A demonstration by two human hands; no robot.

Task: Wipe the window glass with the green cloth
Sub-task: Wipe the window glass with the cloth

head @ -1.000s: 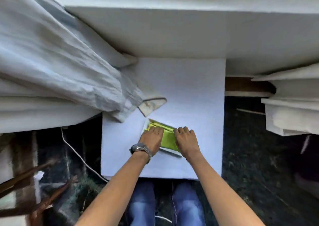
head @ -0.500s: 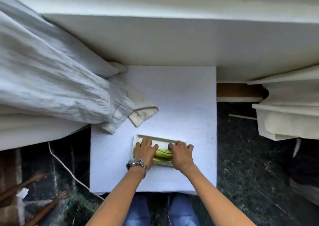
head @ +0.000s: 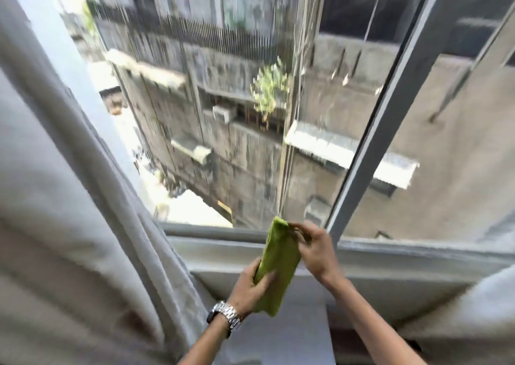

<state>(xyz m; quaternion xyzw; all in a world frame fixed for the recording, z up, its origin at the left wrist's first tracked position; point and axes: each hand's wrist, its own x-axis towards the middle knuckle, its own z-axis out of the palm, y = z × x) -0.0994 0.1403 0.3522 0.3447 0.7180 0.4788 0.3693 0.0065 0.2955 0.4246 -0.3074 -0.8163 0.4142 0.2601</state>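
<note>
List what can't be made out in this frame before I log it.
- Green cloth: folded, its lower end behind the left hand, full extent unknown.
- Right hand fingertips: motion-blurred at the cloth's top edge, so the exact grip is unclear.
- Window glass: blur hides any dirt or streaks.
- Left side of the window: covered by the curtain.
- Window frame: its top is cut off by the picture's edge.

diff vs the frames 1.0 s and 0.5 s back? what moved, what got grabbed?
The green cloth is off the white tray and surface where both hands pressed it; it is now lifted in front of the window glass. The left hand grips its lower part, the right hand pinches its top. The view swung up from the surface to the window. Unchanged: both hands on the cloth, watch on the left wrist, curtain at left.
</note>
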